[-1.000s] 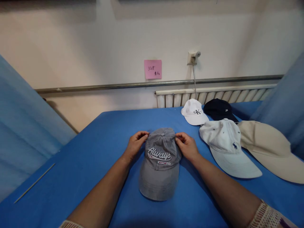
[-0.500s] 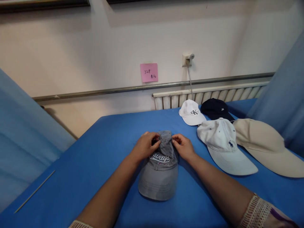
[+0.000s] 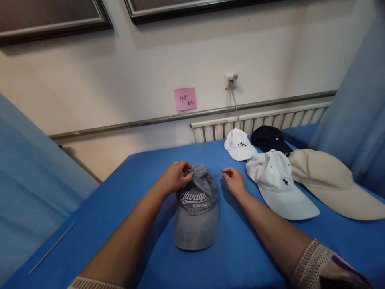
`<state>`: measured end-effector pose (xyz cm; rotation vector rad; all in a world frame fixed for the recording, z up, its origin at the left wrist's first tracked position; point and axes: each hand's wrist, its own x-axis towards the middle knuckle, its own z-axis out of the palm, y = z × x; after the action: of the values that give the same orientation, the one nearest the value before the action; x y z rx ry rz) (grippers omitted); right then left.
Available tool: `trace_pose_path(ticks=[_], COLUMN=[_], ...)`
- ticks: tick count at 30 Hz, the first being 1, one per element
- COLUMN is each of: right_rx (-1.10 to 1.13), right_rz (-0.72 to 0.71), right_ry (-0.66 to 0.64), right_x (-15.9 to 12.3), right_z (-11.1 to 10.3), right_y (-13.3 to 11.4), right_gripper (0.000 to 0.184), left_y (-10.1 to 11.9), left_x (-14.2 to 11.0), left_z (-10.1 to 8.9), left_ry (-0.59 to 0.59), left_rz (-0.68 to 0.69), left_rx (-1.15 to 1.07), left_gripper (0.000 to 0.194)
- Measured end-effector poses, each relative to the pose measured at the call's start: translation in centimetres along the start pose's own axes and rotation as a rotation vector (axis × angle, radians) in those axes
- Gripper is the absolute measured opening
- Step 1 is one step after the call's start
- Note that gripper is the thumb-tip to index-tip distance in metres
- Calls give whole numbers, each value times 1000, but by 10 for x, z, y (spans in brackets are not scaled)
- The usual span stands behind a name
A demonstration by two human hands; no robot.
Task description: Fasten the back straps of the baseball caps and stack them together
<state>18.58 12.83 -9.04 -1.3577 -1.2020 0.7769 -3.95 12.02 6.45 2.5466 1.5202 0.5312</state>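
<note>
- One hand now has the grey cap (image 3: pixel 197 208); half a second ago both hands gripped its crown.
- The right hand (image 3: pixel 236 182) has let go. It hangs at the cap's 2 o'clock, near but not touching, fingers loosely curled with nothing seen in them.
- The left hand (image 3: pixel 172 179) stays on, thumb and fingers pinching the crown fabric at 11 o'clock.
- With the right side freed, the crown has spread: the lettering, bunched and partly covered half a second ago, can be read again, though the top still puckers.
- This seems to leave the left pinch alone to control the cap, the right side being free to settle.
- The cap sits on the blue table (image 3: pixel 246 257), in front of the person, bill towards 6 o'clock.
- From it, the white cap (image 3: pixel 240 145) lies between 1 and 2 o'clock, the black cap (image 3: pixel 267 138) at 2, the pale cap (image 3: pixel 278 188) and beige cap (image 3: pixel 327 180) just short of 3.
- The stick (image 3: pixel 51 248) lies well apart, between 8 and 9 o'clock.
</note>
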Motion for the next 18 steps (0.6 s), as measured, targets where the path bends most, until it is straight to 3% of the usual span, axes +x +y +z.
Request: trace_pose_path(ticks=[4, 13, 18], right_rx=[-48, -146, -194], right_rz=[24, -38, 7], right_ry=[-10, -194, -226], right_x=[0, -24, -22], right_z=[4, 11, 5], right_y=[0, -14, -16], right_gripper=[19, 8, 7], left_y=[-7, -8, -18], left_x=[5, 23, -9], left_z=[-4, -12, -9], left_ry=[-38, -33, 81], left_rz=[-107, -301, -351], left_rx=[121, 224, 87], left_gripper=[18, 20, 23])
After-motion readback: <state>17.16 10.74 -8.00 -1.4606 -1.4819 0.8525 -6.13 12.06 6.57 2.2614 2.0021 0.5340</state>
